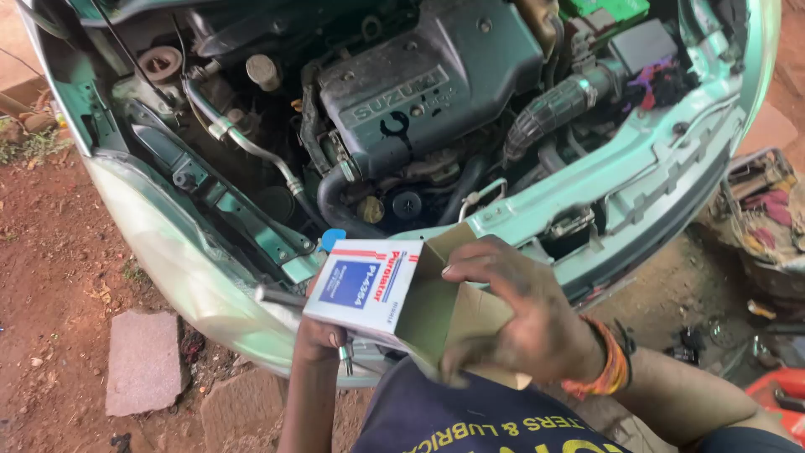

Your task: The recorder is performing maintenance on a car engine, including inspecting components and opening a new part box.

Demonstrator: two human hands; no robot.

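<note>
Currently in your hands: one small cardboard box [377, 289], white with red and blue print, end flaps open, held above the car's front edge. Your left hand [323, 340] grips it from beneath, fingers closed round its lower side, a metal tool [345, 359] pinched alongside. Your right hand [520, 315] wraps the open brown end, fingers curled over the flap. Beyond: open engine bay [419, 101], pale green bumper [637, 193], red dirt ground [50, 277], flat stone [142, 361].

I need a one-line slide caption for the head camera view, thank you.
Left hand holds a small white box; right hand opens its flaps before an open engine bay.
</note>
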